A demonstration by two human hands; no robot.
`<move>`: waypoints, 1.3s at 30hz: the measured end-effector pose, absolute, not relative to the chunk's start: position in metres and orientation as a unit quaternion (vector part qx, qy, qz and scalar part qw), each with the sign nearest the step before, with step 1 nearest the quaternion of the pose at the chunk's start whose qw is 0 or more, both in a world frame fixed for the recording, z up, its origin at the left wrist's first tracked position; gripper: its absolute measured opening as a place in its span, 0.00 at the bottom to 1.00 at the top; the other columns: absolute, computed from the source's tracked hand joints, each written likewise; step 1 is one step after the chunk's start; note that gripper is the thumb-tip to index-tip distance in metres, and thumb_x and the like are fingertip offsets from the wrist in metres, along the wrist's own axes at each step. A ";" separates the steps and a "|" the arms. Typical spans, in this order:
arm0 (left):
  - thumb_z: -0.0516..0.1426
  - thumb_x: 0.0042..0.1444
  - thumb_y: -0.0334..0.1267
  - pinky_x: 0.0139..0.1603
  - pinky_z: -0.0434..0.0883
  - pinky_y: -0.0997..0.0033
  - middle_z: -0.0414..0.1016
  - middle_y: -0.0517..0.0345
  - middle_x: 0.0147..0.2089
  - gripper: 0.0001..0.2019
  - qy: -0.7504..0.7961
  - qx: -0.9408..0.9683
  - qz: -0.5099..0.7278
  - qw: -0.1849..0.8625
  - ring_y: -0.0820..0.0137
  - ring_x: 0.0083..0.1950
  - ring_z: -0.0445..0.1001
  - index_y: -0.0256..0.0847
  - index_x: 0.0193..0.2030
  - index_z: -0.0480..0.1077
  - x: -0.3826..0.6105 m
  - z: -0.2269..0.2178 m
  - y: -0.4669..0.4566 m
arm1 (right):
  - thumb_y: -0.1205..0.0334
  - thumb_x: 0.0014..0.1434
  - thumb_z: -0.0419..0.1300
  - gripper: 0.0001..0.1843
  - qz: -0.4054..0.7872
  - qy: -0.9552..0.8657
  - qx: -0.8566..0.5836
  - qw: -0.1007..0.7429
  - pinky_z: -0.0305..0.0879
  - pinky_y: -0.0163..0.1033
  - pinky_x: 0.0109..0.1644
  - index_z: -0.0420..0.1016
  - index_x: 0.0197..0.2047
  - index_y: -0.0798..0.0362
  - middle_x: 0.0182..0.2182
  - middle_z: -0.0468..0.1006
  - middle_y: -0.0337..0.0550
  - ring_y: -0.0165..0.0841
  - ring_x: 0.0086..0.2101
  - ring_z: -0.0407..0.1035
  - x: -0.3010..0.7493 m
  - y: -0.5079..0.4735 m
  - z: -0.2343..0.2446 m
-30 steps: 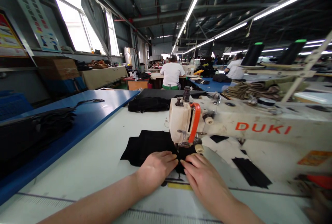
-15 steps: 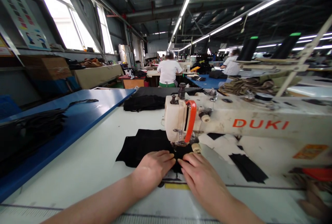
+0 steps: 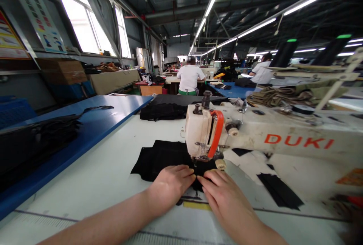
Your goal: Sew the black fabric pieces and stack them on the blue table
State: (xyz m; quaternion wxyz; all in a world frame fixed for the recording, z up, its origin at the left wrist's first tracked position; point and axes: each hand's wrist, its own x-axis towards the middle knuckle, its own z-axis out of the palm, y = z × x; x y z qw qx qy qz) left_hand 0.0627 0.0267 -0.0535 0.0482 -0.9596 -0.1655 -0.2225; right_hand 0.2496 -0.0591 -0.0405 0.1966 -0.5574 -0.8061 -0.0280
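- In the head view, a flat, irregularly cut piece of black cloth [image 3: 163,156] lies on a pale, smooth desk [image 3: 110,162], its right part beneath the head of a cream-white sewing machine [image 3: 197,133] lettered DUKI in orange.
- The left hand [image 3: 171,186] rests on the near edge of the cloth, its fingers drawn together; whether they pinch the fabric or only press it is impossible to say.
- The right hand [image 3: 224,194] mirrors it just across a narrow gap, fingers bent and tips on the cloth, their grip likewise unclear.
- Both sets of fingertips sit near the dark metal presser foot [image 3: 194,163]; good handling here, it seems, means light, even pressure from both sides, the layers flat and the fingers clear of the needle area.
- The cloth's left part spreads loose over the desk, so an even line probably depends on that side lying free of drag.
- Narrow black cloth strips [image 3: 279,190] lie right of the hands.
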 end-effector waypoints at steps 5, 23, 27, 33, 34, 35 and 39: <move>0.49 0.64 0.32 0.53 0.72 0.63 0.76 0.52 0.49 0.11 -0.166 -0.959 -0.224 0.047 0.65 0.51 0.74 0.36 0.47 0.71 0.063 -0.053 0.026 | 0.71 0.61 0.50 0.15 -0.033 -0.808 -0.553 0.200 0.64 0.48 0.50 0.71 0.49 0.53 0.40 0.70 0.47 0.39 0.43 0.63 0.250 -0.059 -0.038; 0.49 0.64 0.31 0.52 0.73 0.62 0.75 0.51 0.50 0.11 -0.184 -0.958 -0.214 0.057 0.63 0.52 0.73 0.35 0.47 0.70 0.064 -0.055 0.022 | 0.71 0.62 0.49 0.17 -0.007 -0.814 -0.553 0.179 0.62 0.50 0.51 0.70 0.52 0.53 0.41 0.69 0.46 0.39 0.44 0.62 0.252 -0.058 -0.036; 0.49 0.64 0.32 0.51 0.73 0.62 0.76 0.51 0.49 0.11 -0.179 -0.957 -0.220 0.060 0.64 0.51 0.74 0.35 0.46 0.71 0.064 -0.054 0.022 | 0.71 0.62 0.49 0.17 -0.009 -0.813 -0.554 0.178 0.63 0.50 0.51 0.70 0.51 0.54 0.41 0.69 0.47 0.39 0.44 0.62 0.251 -0.057 -0.036; 0.49 0.64 0.33 0.51 0.73 0.62 0.75 0.50 0.49 0.11 -0.176 -0.955 -0.230 0.062 0.64 0.50 0.74 0.36 0.45 0.71 0.065 -0.056 0.023 | 0.72 0.60 0.50 0.16 -0.018 -0.810 -0.558 0.179 0.63 0.49 0.50 0.71 0.48 0.54 0.40 0.69 0.46 0.39 0.43 0.63 0.251 -0.059 -0.035; 0.48 0.65 0.33 0.51 0.73 0.62 0.76 0.50 0.49 0.11 -0.175 -0.956 -0.229 0.061 0.64 0.50 0.74 0.36 0.45 0.72 0.065 -0.056 0.024 | 0.72 0.60 0.50 0.15 -0.019 -0.810 -0.558 0.180 0.63 0.49 0.50 0.71 0.48 0.54 0.40 0.69 0.46 0.39 0.43 0.63 0.251 -0.059 -0.035; 0.48 0.65 0.32 0.52 0.73 0.62 0.76 0.50 0.49 0.11 -0.174 -0.956 -0.227 0.060 0.64 0.50 0.74 0.36 0.45 0.72 0.065 -0.056 0.024 | 0.72 0.60 0.50 0.15 -0.018 -0.809 -0.559 0.182 0.63 0.49 0.50 0.71 0.48 0.54 0.40 0.69 0.46 0.39 0.43 0.63 0.250 -0.059 -0.034; 0.48 0.64 0.32 0.52 0.73 0.62 0.76 0.50 0.49 0.11 -0.176 -0.958 -0.220 0.055 0.64 0.51 0.74 0.36 0.45 0.72 0.065 -0.054 0.025 | 0.72 0.60 0.50 0.16 -0.018 -0.810 -0.557 0.181 0.63 0.48 0.49 0.71 0.48 0.53 0.39 0.69 0.46 0.38 0.42 0.63 0.250 -0.059 -0.033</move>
